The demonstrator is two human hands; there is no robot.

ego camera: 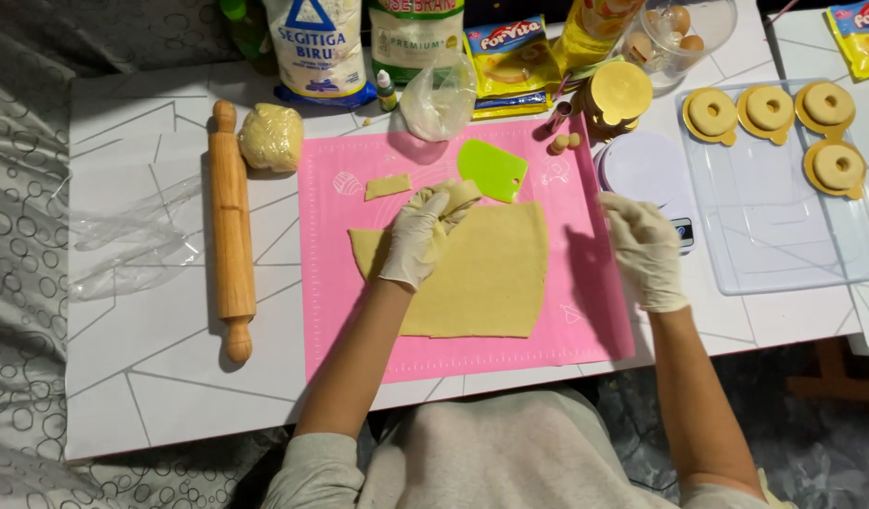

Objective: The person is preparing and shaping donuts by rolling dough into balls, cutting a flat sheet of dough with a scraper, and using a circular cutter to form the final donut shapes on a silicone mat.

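Four filled moulds (pixel 772 123) right of mat (pixel 331 320); dough sheet (pixel 486 273) mostly uncut. Left hand (pixel 414 236) fingers pinch dough strip (pixel 458 196); right hand (pixel 645 250) curled closed, contents unclear; scraper (pixel 492 170) idle.

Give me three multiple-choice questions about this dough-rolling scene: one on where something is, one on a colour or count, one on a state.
1. Where does the rolling pin lie?
A. Left of the pink mat
B. On the clear tray
C. On top of the dough sheet

2. How many filled round moulds sit on the clear tray?
A. Two
B. Four
C. Six

3. What is the left hand doing?
A. Resting flat on the bare table
B. Gripping a scrap of dough at the top edge of the dough sheet
C. Holding the green scraper

Answers: 1 A, the pin lies on the white table beside the mat's left edge. 2 B, three in a row plus one below. 3 B, its gloved fingers close on the dough; the scraper lies untouched.
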